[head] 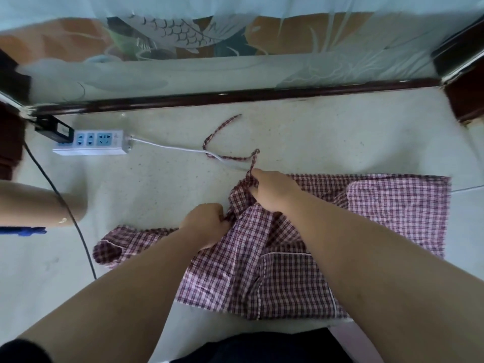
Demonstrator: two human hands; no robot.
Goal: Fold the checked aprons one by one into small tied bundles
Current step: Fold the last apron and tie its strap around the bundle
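1. Pale speckled floor (157, 195) carries the work. Its far edge meets a dark wooden door sill (235, 96) under a frosted glass panel (170, 32) with a fish motif.
2. One checked apron (288, 258) lies spread on the floor near the person, between the centre and the right edge. A narrower part extends to the left, and a piped pocket faces up.
3. The left hand (207, 224) has its fingers curled tight on a gathered bunch of the cloth at the apron's left side.
4. The right hand (272, 189) pinches the bunched far corner, where the tie strap (225, 155) leaves the apron.
5. The strap trails loose toward the sill and crosses a white cable (170, 146). This cable runs to a power strip (91, 142) near the floor's far left corner. A black cable (76, 221) runs down the left side.
6. Stage, as judged: gathering for an early fold. No bundle is formed and no tie is made.
7. Hazards:
   - Pulling the strap in could snag the white cable and drag the power strip, because the two cross.
   - Both grips hold bunched cloth, not a flat edge. A fold made from here is likely to be uneven, and the bundle loose.
   - The strap's free end lies well apart from both hands. It could be trapped inside the fold and leave nothing to tie with.
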